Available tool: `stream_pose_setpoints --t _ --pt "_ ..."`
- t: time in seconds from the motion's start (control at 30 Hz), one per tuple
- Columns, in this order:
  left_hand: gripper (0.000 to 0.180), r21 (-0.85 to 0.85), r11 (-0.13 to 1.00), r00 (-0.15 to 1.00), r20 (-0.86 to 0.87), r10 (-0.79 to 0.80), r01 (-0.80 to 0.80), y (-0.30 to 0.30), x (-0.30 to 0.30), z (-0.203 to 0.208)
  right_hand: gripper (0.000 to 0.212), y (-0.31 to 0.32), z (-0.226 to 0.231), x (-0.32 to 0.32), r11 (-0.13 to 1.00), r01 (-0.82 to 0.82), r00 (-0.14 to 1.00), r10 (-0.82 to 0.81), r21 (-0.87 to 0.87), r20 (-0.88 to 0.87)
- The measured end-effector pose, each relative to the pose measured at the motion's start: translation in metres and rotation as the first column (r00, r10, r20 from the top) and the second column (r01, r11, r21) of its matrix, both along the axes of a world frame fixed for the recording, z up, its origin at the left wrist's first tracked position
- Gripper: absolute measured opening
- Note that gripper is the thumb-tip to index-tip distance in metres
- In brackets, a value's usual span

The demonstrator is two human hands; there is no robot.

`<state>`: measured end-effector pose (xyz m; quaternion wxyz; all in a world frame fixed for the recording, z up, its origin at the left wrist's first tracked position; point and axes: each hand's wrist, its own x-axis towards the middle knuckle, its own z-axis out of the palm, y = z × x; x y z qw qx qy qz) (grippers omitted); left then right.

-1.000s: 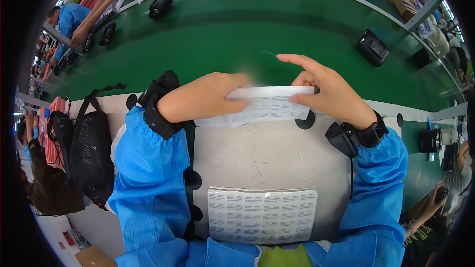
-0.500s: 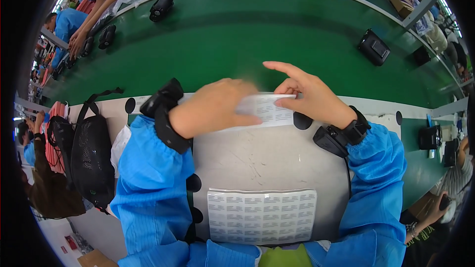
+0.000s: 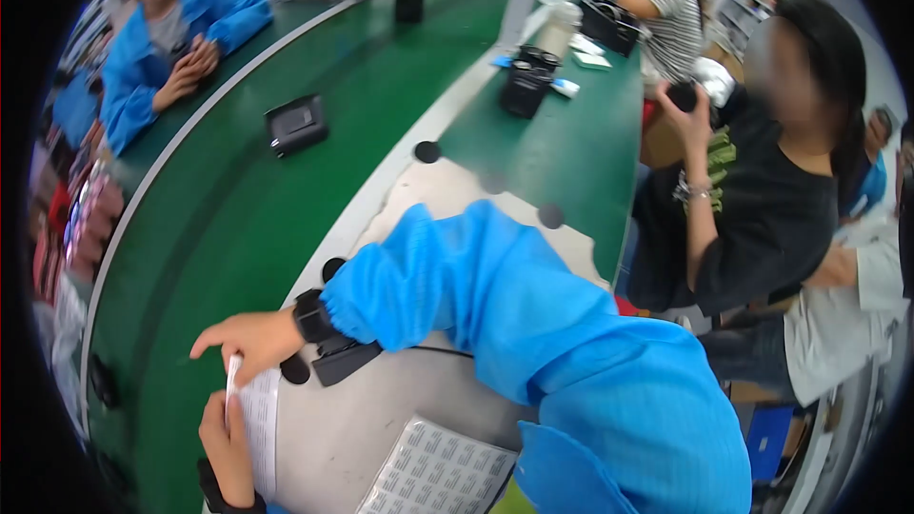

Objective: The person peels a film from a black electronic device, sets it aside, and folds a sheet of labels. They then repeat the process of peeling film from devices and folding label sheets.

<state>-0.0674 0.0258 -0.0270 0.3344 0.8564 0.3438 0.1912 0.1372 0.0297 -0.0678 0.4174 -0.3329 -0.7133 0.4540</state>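
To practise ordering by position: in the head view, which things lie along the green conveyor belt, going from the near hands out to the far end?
White label sheet held between the left hand and right hand → flat black rectangular device on the green belt → small black box at the far end.

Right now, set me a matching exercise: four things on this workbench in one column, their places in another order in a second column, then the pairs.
Things
1. narrow label sheet
2. second label sheet
3. flat black device
4. black open-topped box

Places
A. alone on the green belt, far side
B. lying flat on the grey bench top by the lower edge
C. between the left hand and the right hand
D. on the green surface up the line, beside a person in a black shirt

Pairs: 1-C, 2-B, 3-A, 4-D
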Motion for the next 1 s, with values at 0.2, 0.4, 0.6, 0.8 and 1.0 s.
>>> stream_pose_setpoints --t 0.2,0.4,0.6,0.8,1.0 --pt "0.019 -0.115 0.991 0.998 -0.026 0.059 -0.061 -0.014 0.0 0.001 0.066 -0.016 0.0 -0.003 0.998 0.049 0.998 -0.051 -0.05 -0.035" --pt "0.02 -0.135 0.99 0.999 -0.004 0.042 -0.042 -0.015 -0.004 0.007 0.065 -0.018 0.005 -0.006 0.993 0.073 0.996 -0.077 -0.095 -0.048" --pt "0.019 -0.208 0.976 0.98 -0.2 0.02 -0.062 -0.008 -0.016 0.019 0.065 -0.012 -0.003 -0.005 0.989 0.116 0.982 -0.128 -0.089 -0.139" --pt "0.018 -0.047 0.999 0.995 -0.103 -0.01 0.005 -0.004 -0.014 0.022 0.066 -0.009 0.003 -0.003 0.988 0.081 0.963 -0.111 -0.129 -0.247" --pt "0.03 0.021 0.999 0.919 -0.392 0.043 -0.038 0.004 -0.028 0.059 0.067 -0.001 0.0 -0.003 0.972 0.172 0.925 -0.215 -0.16 -0.312"
